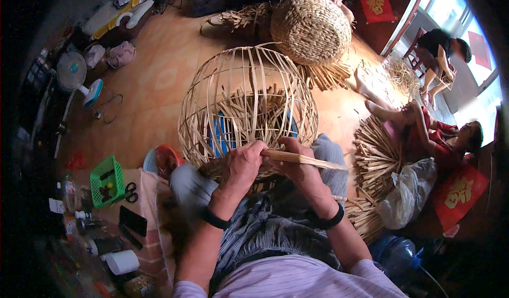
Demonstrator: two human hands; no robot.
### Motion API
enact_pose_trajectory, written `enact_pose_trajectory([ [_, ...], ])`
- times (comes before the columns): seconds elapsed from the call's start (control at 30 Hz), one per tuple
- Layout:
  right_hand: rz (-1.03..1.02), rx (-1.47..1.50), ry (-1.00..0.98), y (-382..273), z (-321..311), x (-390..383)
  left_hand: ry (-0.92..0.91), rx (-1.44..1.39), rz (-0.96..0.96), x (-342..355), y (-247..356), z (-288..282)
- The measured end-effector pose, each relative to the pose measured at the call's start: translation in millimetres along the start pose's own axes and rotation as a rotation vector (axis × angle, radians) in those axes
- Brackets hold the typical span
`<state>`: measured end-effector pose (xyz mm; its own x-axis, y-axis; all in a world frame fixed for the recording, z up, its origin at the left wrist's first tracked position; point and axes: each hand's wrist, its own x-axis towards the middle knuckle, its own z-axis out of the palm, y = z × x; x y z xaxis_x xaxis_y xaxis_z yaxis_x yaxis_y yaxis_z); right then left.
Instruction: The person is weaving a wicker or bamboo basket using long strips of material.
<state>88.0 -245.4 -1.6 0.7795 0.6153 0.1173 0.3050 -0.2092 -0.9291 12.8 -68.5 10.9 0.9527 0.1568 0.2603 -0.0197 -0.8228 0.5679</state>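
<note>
My left hand (244, 165) is closed at the near rim of an open basket frame (199, 104) made of thin bamboo strips. Close beside it, my right hand (297, 165) grips a flat, dried plant strip (313, 160) whose loose end points to the right. The strip's other end runs between the fingers of both hands. The round frame stands between my knees, and its wide gaps show a bundle of dried stalks (249, 107) and something blue (218, 131) beyond. My fingers hide part of the rim.
Across from me, a person holds a woven basket (312, 30). Stalk bundles (375, 149) lie right, near a seated person in red and a plastic bag (408, 192). A low table at left bears a green basket (106, 181), scissors (130, 192) and a phone (132, 221).
</note>
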Motion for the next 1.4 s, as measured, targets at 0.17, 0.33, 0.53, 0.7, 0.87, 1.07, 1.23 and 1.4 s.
enact_pose_trajectory([
  [0.17, -0.157, -0.601, 0.040, 32.0, 14.8, 4.3, 0.039, -0.027, 0.003, 0.6, -5.4, 10.3],
  [0.33, -0.259, -0.544, -0.047, 30.8, 16.8, 18.3, 0.007, 0.016, -0.029, 1.8, -6.8, 12.0],
  [0.53, 0.213, 0.220, 0.044, 48.9, 23.3, 16.4, 0.012, 0.027, -0.086, 3.7, -5.4, 16.0],
  [0.7, 0.328, 0.834, 0.066, 20.9, 20.4, 14.1, 0.065, 0.088, -0.169, 3.9, 5.9, 22.0],
  [0.87, 0.305, 1.203, -0.176, 29.4, 7.7, 11.7, 0.096, 0.080, -0.127, 4.9, 16.4, 21.4],
  [1.07, 0.241, 1.024, -0.181, 8.3, 7.2, 6.8, 0.018, 0.192, -0.037, 3.4, 26.6, 21.2],
  [1.23, -0.219, -0.214, -0.047, 4.3, -7.8, 4.6, -0.071, 0.226, -0.057, 0.9, 16.3, 26.9],
  [1.4, -0.212, -0.554, -0.130, -19.0, -11.7, 11.5, -0.063, 0.184, -0.057, 3.0, 11.7, 26.9],
])
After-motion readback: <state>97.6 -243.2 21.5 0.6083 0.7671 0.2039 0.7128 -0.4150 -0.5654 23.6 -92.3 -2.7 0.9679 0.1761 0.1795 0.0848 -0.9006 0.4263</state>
